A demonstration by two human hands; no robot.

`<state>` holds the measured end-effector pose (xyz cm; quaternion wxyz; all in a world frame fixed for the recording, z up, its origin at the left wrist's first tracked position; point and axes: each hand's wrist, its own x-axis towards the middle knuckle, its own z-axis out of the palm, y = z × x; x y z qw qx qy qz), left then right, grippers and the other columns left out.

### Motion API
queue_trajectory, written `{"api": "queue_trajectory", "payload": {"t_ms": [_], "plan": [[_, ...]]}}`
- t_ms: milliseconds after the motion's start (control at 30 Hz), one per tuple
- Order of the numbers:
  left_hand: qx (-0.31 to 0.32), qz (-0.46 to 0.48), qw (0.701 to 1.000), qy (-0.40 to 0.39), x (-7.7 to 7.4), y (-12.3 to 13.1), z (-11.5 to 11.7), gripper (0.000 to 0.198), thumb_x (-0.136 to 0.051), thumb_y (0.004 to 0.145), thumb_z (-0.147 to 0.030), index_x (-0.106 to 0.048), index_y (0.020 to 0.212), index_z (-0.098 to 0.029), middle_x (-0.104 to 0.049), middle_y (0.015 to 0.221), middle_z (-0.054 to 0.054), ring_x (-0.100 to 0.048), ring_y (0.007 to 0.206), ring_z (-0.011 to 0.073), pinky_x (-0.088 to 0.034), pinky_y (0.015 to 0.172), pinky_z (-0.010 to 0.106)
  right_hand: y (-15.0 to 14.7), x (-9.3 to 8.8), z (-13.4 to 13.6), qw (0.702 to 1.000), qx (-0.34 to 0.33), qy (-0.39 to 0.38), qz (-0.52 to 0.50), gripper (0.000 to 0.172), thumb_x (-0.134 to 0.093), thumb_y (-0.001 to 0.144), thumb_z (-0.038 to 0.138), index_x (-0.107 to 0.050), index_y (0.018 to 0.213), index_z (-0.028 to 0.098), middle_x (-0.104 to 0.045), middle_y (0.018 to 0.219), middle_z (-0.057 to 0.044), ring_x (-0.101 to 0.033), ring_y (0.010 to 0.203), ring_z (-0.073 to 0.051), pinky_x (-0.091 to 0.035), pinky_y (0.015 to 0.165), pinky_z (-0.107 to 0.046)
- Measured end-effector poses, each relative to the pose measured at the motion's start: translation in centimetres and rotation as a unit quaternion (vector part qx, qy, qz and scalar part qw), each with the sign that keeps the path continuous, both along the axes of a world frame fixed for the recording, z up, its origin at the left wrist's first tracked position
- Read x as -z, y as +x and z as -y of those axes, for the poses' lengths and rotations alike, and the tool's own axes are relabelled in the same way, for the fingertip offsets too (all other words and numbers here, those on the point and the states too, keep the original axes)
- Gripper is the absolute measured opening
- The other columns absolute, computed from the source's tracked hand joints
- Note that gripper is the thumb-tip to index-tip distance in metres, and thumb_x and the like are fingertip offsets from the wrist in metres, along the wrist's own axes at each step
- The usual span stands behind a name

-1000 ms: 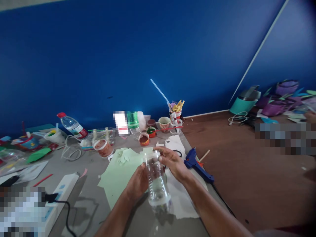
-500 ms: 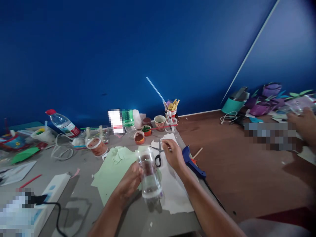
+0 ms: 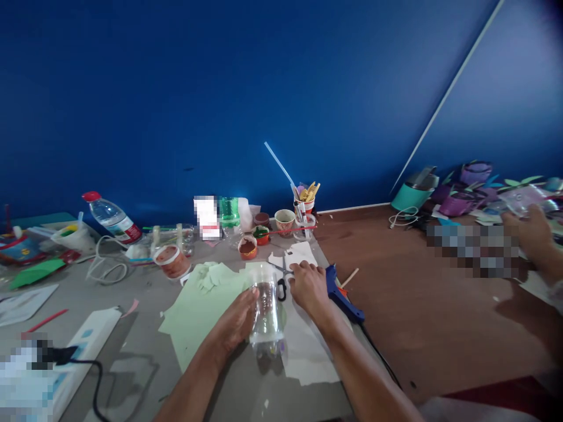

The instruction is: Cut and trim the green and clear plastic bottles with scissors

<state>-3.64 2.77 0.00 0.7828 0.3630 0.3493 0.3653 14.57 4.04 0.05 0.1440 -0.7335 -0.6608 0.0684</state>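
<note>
My left hand (image 3: 241, 313) is closed around the side of a clear plastic bottle piece (image 3: 267, 310), held tilted above the front of the table. To its right my right hand (image 3: 310, 286) reaches down with bent fingers over the scissors (image 3: 282, 289). One black handle loop shows beside the fingers; the other is hidden beneath them. The blades point away to the left over white paper (image 3: 310, 354). Light green paper (image 3: 193, 308) lies left of the bottle piece. A blue glue gun (image 3: 345, 299) rests just right of my right hand.
Small paint cups (image 3: 248, 248) and a cup of wooden sticks (image 3: 304, 202) stand at the back. A red-capped bottle (image 3: 112, 217) leans at the left, near a white power strip (image 3: 85, 346). Another person's hand (image 3: 532, 237) holds clear plastic at the far right.
My right hand has lowered from above the white paper onto the scissors, its fingers bending down. The bottle piece in my left hand stands slightly straighter.
</note>
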Motion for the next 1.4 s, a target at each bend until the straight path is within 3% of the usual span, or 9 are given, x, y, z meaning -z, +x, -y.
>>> {"api": "queue_trajectory", "payload": {"t_ms": [133,300,633,800,900,967,1133,1233,1400], "plan": [[0.022,0.016,1.000,-0.004,0.0,0.5,0.0,0.046,-0.070,0.071,-0.054,-0.069,0.093,-0.014,-0.070,0.083,0.011,-0.068,0.086,0.0288,-0.053,0.077,0.041,-0.7,0.1,0.1,1.000,-0.020,-0.003,-0.021,0.028,-0.052,0.086,0.028,-0.066,0.108,0.017,-0.065,0.104,-0.013,-0.061,0.099,-0.028,-0.035,0.086,-0.038],[0.031,0.061,0.996,-0.064,0.7,0.6,-0.1,0.048,-0.071,0.069,-0.056,-0.069,0.093,-0.014,-0.070,0.082,0.010,-0.067,0.085,0.0277,-0.053,0.079,0.041,-1.3,0.0,0.6,0.999,-0.042,-0.006,-0.031,0.029,-0.051,0.086,0.030,-0.065,0.109,0.018,-0.064,0.103,-0.012,-0.063,0.095,-0.027,-0.038,0.082,-0.035],[0.013,0.109,0.992,-0.063,1.8,1.0,0.3,0.051,-0.067,0.072,-0.059,-0.068,0.099,-0.015,-0.071,0.091,0.012,-0.066,0.097,0.0301,-0.050,0.087,0.043,-0.4,-0.1,1.0,0.995,-0.054,-0.039,-0.074,0.032,-0.045,0.084,0.017,-0.064,0.110,0.015,-0.062,0.103,-0.013,-0.065,0.084,-0.023,-0.043,0.074,-0.031],[0.008,0.120,0.992,-0.038,1.9,0.6,-0.1,0.062,-0.062,0.072,-0.066,-0.065,0.110,-0.018,-0.070,0.101,0.012,-0.064,0.101,0.0322,-0.049,0.088,0.046,-0.3,0.1,0.4,0.973,-0.056,-0.023,-0.225,0.034,-0.052,0.076,0.010,-0.065,0.107,0.014,-0.060,0.103,-0.012,-0.063,0.084,-0.020,-0.046,0.079,-0.029],[0.007,0.149,0.988,-0.031,1.7,0.1,-0.3,0.063,-0.065,0.070,-0.064,-0.064,0.114,-0.019,-0.070,0.106,0.012,-0.065,0.101,0.0315,-0.048,0.089,0.046,-0.5,0.1,0.1,0.936,-0.066,-0.005,-0.346,0.037,-0.053,0.069,0.005,-0.065,0.103,0.015,-0.059,0.100,-0.009,-0.061,0.083,-0.018,-0.048,0.079,-0.029],[0.008,0.171,0.985,-0.027,1.5,-0.2,-0.3,0.061,-0.067,0.070,-0.061,-0.063,0.115,-0.019,-0.070,0.107,0.011,-0.065,0.101,0.0308,-0.048,0.090,0.046,-0.9,0.1,0.1,0.894,-0.072,-0.011,-0.442,0.039,-0.052,0.066,0.005,-0.062,0.102,0.016,-0.060,0.102,-0.008,-0.062,0.083,-0.018,-0.050,0.076,-0.030],[0.023,0.201,0.979,-0.016,1.3,-0.7,-0.2,0.059,-0.073,0.068,-0.055,-0.065,0.113,-0.016,-0.071,0.100,0.011,-0.066,0.098,0.0303,-0.047,0.092,0.044,-1.6,-0.1,0.4,0.735,-0.090,-0.090,-0.666,0.037,-0.061,0.065,0.011,-0.055,0.101,0.018,-0.064,0.095,-0.002,-0.061,0.070,-0.014,-0.050,0.068,-0.029],[0.027,0.208,0.978,-0.001,1.2,-0.7,-0.2,0.056,-0.074,0.069,-0.052,-0.065,0.110,-0.015,-0.072,0.097,0.011,-0.066,0.099,0.0303,-0.047,0.093,0.044,-1.8,-0.2,0.6,0.661,-0.104,-0.102,-0.736,0.043,-0.069,0.063,0.013,-0.054,0.102,0.019,-0.062,0.094,-0.001,-0.057,0.063,-0.011,-0.049,0.063,-0.028],[0.027,0.177,0.983,0.037,0.7,-1.4,-0.5,0.049,-0.076,0.068,-0.045,-0.066,0.107,-0.016,-0.072,0.096,0.009,-0.067,0.096,0.0278,-0.047,0.092,0.041,-1.7,-0.7,0.7,0.581,-0.140,-0.109,-0.795,0.053,-0.078,0.060,0.013,-0.056,0.107,0.020,-0.060,0.088,0.000,-0.056,0.067,-0.010,-0.046,0.062,-0.024]]}}
